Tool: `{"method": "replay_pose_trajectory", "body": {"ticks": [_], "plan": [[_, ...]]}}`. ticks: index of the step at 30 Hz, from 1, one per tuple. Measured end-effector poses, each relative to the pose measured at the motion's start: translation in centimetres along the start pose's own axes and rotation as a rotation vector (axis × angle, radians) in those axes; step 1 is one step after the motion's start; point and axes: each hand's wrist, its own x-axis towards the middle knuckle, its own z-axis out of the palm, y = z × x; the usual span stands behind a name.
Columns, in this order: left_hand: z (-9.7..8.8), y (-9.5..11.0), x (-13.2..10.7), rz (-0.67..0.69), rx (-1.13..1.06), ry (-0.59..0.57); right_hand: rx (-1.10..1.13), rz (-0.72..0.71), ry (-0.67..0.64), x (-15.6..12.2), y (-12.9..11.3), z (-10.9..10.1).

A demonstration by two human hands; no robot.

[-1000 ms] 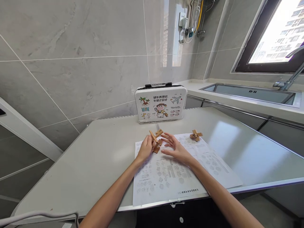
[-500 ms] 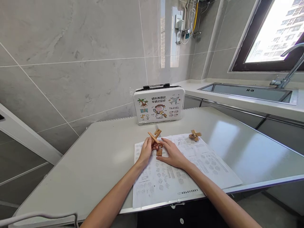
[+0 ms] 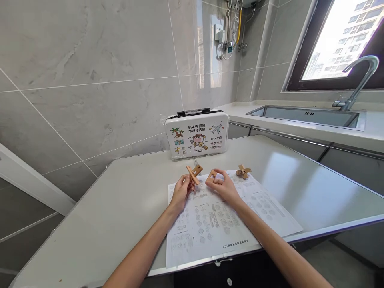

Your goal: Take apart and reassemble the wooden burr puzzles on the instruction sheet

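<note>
My left hand (image 3: 181, 189) is closed on a crossed pair of wooden puzzle sticks (image 3: 193, 173), holding them up just above a printed instruction sheet (image 3: 222, 218). Beside it, my right hand (image 3: 223, 185) pinches a single short wooden puzzle piece (image 3: 212, 175) between thumb and fingers. The two hands are a little apart over the top of the sheet. A second assembled wooden cross puzzle (image 3: 243, 171) lies on the sheet's far right corner, untouched.
A white cartoon-printed case (image 3: 196, 136) with a black handle stands against the tiled wall at the back of the grey table (image 3: 114, 216). A steel sink (image 3: 303, 116) and tap (image 3: 357, 82) lie to the right under a window.
My right hand picked the short wooden piece off the sheet and lifted it clear of the left hand's sticks. The view drifted slightly to the right.
</note>
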Motion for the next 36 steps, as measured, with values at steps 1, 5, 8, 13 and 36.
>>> {"method": "replay_pose_trajectory", "body": {"ticks": [1,5,8,13,36], "plan": [[0.0,0.1,0.0,-0.010,-0.005,-0.008,0.072,0.065,-0.006,0.1,-0.1,-0.3],[0.1,0.5,-0.3,-0.049,-0.027,-0.040,0.294,0.119,0.000,0.3,-0.5,-0.9],[0.4,0.6,-0.6,-0.088,-0.035,-0.086,0.431,0.089,-0.036,0.6,-0.5,-0.9],[0.7,0.6,-0.9,-0.136,0.027,-0.192,0.491,0.154,-0.117,0.7,-0.6,-0.7],[0.5,1.4,-1.6,-0.235,0.120,-0.342,0.228,0.149,-0.418,-0.4,-1.3,-0.2]]}}
